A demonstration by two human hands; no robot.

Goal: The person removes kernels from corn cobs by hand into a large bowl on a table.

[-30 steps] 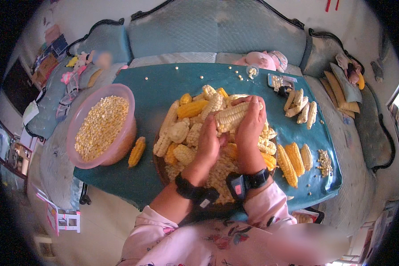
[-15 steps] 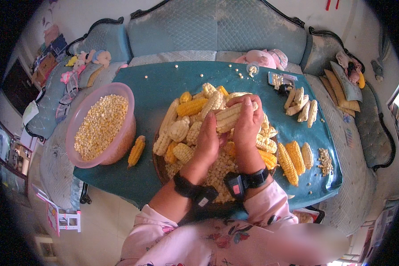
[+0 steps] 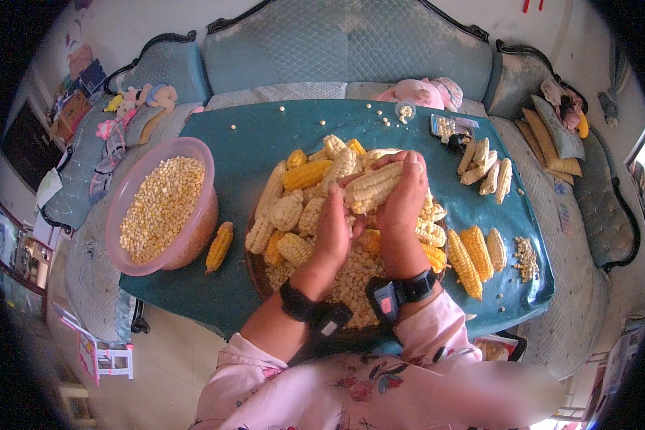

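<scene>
Both my hands grip one pale corn cob (image 3: 373, 188), held tilted above a round basket (image 3: 256, 271) heaped with white and yellow cobs. My left hand (image 3: 334, 226) is closed at the cob's left end, thumb upward. Around the right end wraps my right hand (image 3: 403, 204), its thumb lying along the cob. Some of the fingers are hidden beneath the cob. Under my wrists, loose kernels (image 3: 355, 290) cover the near part of the basket. A yellow cob (image 3: 307, 175) lies on the heap just left of my hands.
A pink bowl (image 3: 206, 208) full of kernels stands left on the green-covered table (image 3: 236, 158), beside a single yellow cob (image 3: 220, 246). On the right lie yellow cobs (image 3: 464, 265), stripped cobs (image 3: 489, 172) and a small kernel pile (image 3: 526, 259). A blue sofa (image 3: 279, 54) surrounds the table.
The held cob has tilted slightly, its right end rising a little. My hands have shifted slightly around it, and the rest of the scene stays as it was.
</scene>
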